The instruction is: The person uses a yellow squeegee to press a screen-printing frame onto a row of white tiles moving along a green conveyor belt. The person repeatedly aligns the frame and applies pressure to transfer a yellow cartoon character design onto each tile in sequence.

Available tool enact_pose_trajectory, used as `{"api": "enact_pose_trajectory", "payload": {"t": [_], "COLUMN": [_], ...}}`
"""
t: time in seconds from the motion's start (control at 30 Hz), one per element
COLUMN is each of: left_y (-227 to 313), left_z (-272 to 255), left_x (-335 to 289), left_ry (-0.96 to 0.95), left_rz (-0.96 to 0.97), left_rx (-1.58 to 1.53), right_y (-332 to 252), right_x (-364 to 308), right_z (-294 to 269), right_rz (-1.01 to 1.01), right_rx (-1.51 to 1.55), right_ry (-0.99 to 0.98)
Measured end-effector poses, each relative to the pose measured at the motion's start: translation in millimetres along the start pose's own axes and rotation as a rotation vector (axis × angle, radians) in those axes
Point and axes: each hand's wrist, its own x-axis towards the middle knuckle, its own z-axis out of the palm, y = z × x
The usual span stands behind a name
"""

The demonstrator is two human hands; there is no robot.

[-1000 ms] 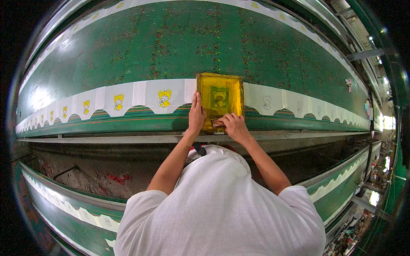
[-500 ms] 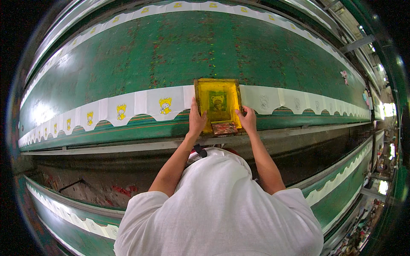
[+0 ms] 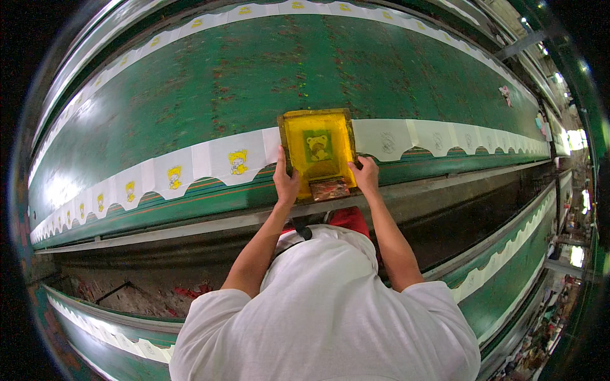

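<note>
A printing screen (image 3: 338, 134) in a wooden frame, smeared with yellow ink, is between my two hands over the near white cloth strip. A pale bear shape shows in its green-tinted middle. My left hand (image 3: 286, 182) grips the frame's left side, and my right hand (image 3: 365, 175) holds the lower right side with bent fingers. Across the screen's near end lies a reddish-brown stained block (image 3: 329, 188). Left of the screen, the cloth strip (image 3: 202, 164) carries yellow bears with dark lines; on the right the figures (image 3: 387, 142) are only dark outlines.
A long green table (image 3: 184, 95) with paint specks stretches both ways. Another printed strip (image 3: 244, 11) runs along its far edge. A metal rail (image 3: 159, 227) follows the near edge, with a dark aisle below. Behind me stands another green table (image 3: 508, 292) with cloth on it.
The screen looks larger and appears raised a little, tilting slightly in my hands. The bear shape in it shows paler. My view has shifted and turned slightly; both hands keep their hold.
</note>
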Motion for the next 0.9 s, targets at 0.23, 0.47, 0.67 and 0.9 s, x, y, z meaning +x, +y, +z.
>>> {"api": "enact_pose_trajectory", "payload": {"t": [0.23,0.47,0.67,0.9], "left_y": [26.3,64.7,86.5,103.0], "left_z": [60.9,184.4,251.7,276.1], "left_x": [12.3,13.9,-6.1,-22.6], "left_ry": [-0.020,-0.043,-0.027,0.000], "left_rz": [0.006,0.034,-0.018,-0.073], "left_rx": [-0.064,-0.002,0.018,0.075], "right_y": [49.6,166.5,234.7,258.7], "right_x": [23.6,54.5,69.4,63.9], "right_z": [-43.8,-107.1,-131.0,-140.2], "right_rz": [-0.077,-0.068,-0.071,-0.041], "right_rx": [0.032,0.053,0.204,0.255], "right_ry": [0.091,0.049,0.037,-0.003]}}
